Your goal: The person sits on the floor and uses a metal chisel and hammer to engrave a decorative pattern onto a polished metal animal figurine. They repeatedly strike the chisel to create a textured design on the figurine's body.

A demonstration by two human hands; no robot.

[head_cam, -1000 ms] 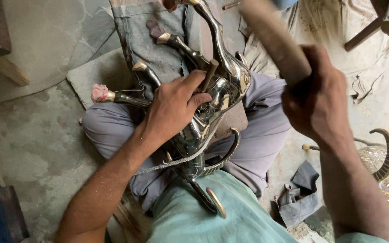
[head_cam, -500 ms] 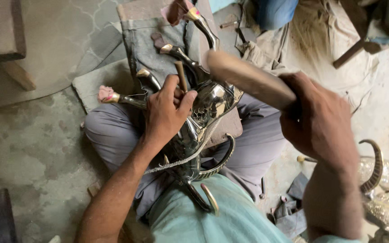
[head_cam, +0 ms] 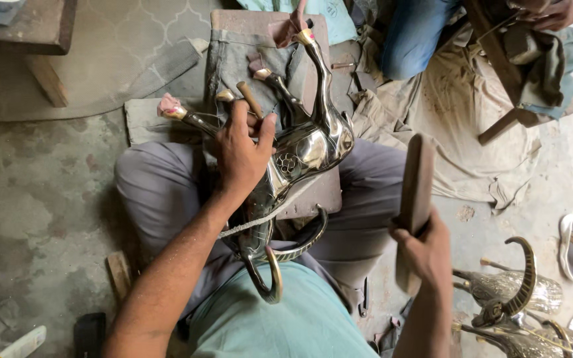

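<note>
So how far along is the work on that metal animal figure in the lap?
The metal figure looks fully shaped and shiny, horns and legs on. In hand: the left hand pins it with a small rod while the right hand holds a wooden mallet raised. What remains can't be told; similar figures lie alongside.

Shiny metal horned animal figure (head_cam: 300, 149) upside down on lap, legs up, wooden mallet (head_cam: 416, 192) raised beside

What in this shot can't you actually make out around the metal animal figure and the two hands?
All in the head view:
- Metal animal figure: its middle is covered by the left hand.
- Wooden mallet: its lower handle is hidden inside the right hand.
- Finished horned figures: cut off by the bottom right edge.
- Thin tool at the left hand: its working tip is hidden.
</note>
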